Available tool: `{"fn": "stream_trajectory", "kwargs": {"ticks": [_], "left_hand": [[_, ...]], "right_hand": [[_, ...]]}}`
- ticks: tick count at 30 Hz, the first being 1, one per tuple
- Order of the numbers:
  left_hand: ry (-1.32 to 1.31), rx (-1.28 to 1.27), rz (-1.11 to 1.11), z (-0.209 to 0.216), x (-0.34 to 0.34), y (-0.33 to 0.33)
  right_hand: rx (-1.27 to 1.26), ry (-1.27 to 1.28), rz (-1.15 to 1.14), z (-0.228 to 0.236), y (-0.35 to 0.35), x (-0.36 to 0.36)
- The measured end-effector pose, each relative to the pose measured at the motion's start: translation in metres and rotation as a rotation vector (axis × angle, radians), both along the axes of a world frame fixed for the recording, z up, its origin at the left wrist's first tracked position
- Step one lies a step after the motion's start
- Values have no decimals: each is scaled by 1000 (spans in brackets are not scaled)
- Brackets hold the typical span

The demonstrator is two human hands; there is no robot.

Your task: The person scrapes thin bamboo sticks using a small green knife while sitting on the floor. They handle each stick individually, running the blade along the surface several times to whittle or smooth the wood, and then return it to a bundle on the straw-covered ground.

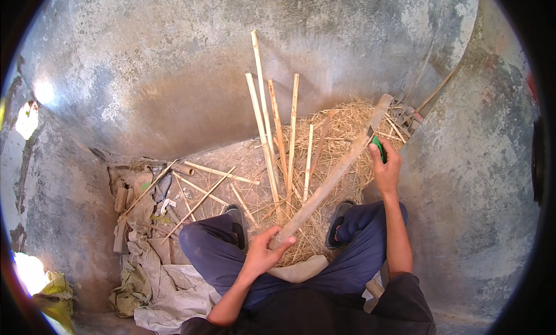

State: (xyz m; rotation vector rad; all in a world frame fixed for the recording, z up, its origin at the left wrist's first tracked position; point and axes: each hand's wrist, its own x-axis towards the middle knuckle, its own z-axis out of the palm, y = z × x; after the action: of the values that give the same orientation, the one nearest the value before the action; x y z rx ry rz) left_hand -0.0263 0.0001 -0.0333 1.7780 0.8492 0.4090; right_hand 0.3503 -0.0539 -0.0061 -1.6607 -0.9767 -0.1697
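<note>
A long, flat strip of wood or bamboo (333,187) slants from my lap up and away to the right. My left hand (265,255) is closed around its near end. My right hand (387,170) grips a green-handled knife (378,148) close to the far end, and the short dark blade lies against the strip. Part of the handle is hidden by my fingers. Pale shavings (354,119) are heaped under and beyond the strip. Several peeled bamboo sticks (252,103) lean upright against the wall just beyond my feet.
A curved grey wall (191,74) surrounds me closely on the far side and both flanks. Thin loose sticks (202,196) lie crossed on the floor to the left. Crumpled pale sacks (174,283) are beside my left leg, with a yellow bag (55,297) farther left.
</note>
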Motion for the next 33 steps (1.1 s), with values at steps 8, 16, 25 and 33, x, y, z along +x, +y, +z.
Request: {"fn": "stream_trajectory", "kwargs": {"ticks": [8,16,25,33], "left_hand": [[-1,57,-78,5,-2,4],[50,-132,-203,4,-19,6],[-19,-289,-177,-16,-37,14],[-4,-430,-118,-7,-44,23]], "right_hand": [[-57,-75,-67,9,-1,-2],[-174,-244,-174,24,-7,35],[-231,-336,-77,20,28,59],[-378,-348,-80,4,72,71]]}}
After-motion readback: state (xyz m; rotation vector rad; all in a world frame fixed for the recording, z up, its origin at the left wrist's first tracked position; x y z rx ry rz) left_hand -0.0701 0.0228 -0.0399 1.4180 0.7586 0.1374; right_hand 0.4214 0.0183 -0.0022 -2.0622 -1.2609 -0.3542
